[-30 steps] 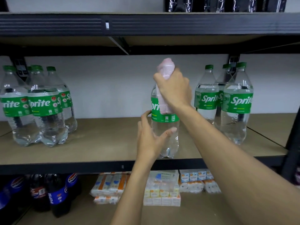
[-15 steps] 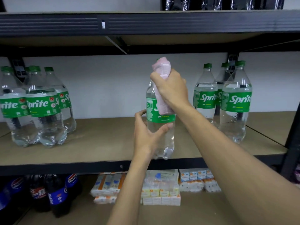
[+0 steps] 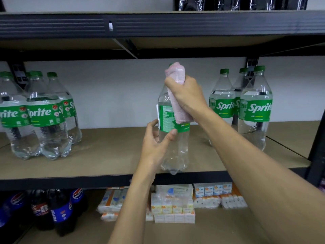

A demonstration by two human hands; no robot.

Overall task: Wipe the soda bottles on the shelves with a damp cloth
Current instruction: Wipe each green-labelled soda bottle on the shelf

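A clear Sprite bottle (image 3: 174, 147) with a green label is held just in front of the middle shelf's front edge (image 3: 88, 181). My left hand (image 3: 155, 147) grips its lower body, thumb on the label's bottom edge. My right hand (image 3: 187, 93) squeezes a pink cloth (image 3: 175, 80) around the bottle's neck and shoulder; the cloth covers the cap and hangs down over the label. Three Sprite bottles (image 3: 44, 115) stand at the shelf's left and three more Sprite bottles (image 3: 255, 110) at the right.
The upper shelf's black beam (image 3: 211, 23) hangs close above the cloth. Below, dark Pepsi bottles (image 3: 59, 210) stand at the left and small white tissue packs (image 3: 173, 205) are stacked in the middle. A black upright post (image 3: 316, 150) borders the right side.
The held bottle has turned in my left hand, so the label's printed back panel faces me. My right hand and cloth stay wrapped on the neck, shifted slightly.
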